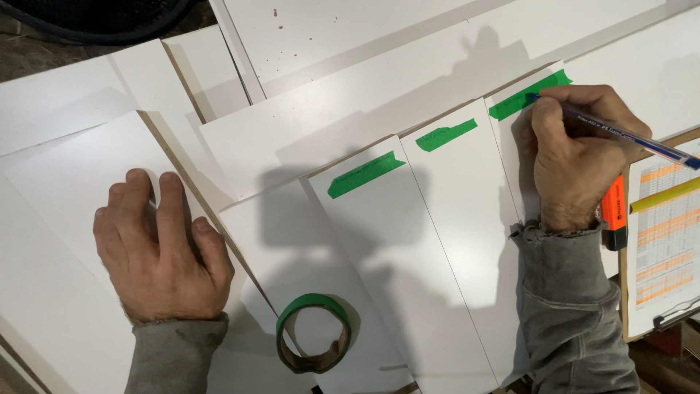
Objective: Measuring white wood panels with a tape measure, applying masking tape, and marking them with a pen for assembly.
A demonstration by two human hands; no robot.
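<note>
A pen (620, 133) is gripped in the right hand (576, 157) and set on the last of three tape strips (529, 95), near the panels' far edges, while the left hand (157, 248) is laid flat, holding nothing; the other two strips look already marked.

Right hand (576, 160) grips a blue ballpoint pen (620, 131), tip on a green tape strip (526, 96) stuck to a narrow white board (510, 153). Left hand (157, 252) rests flat on a wide white panel (65, 219); green tape roll (313, 333) lies near.
</note>
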